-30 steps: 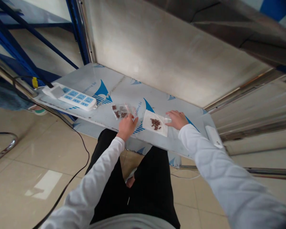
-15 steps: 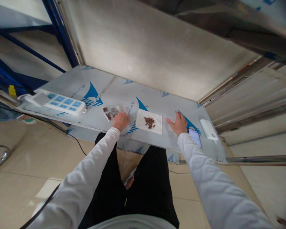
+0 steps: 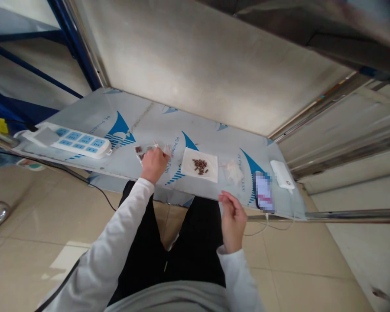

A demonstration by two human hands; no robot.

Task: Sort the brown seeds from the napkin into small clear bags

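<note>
Viewed from the wearer's head, facing forward and steeply down over the black trousers [image 3: 201, 242]; set near the table [image 3: 162, 125] but wide enough to span its length, with left hand [image 3: 154, 165] and right hand [image 3: 233, 222] below centre and the pale panel [image 3: 195, 65] beyond.

The worktop [image 3: 149, 134], pale and printed with blue marks [image 3: 118, 123], carried several things — from left to right, a white power strip [image 3: 82, 142], small clear bags [image 3: 138, 150], a square white sheet [image 3: 212, 173], a whitish plastic heap [image 3: 234, 172], a phone [image 3: 264, 193] and a white device [image 3: 282, 174].
</note>
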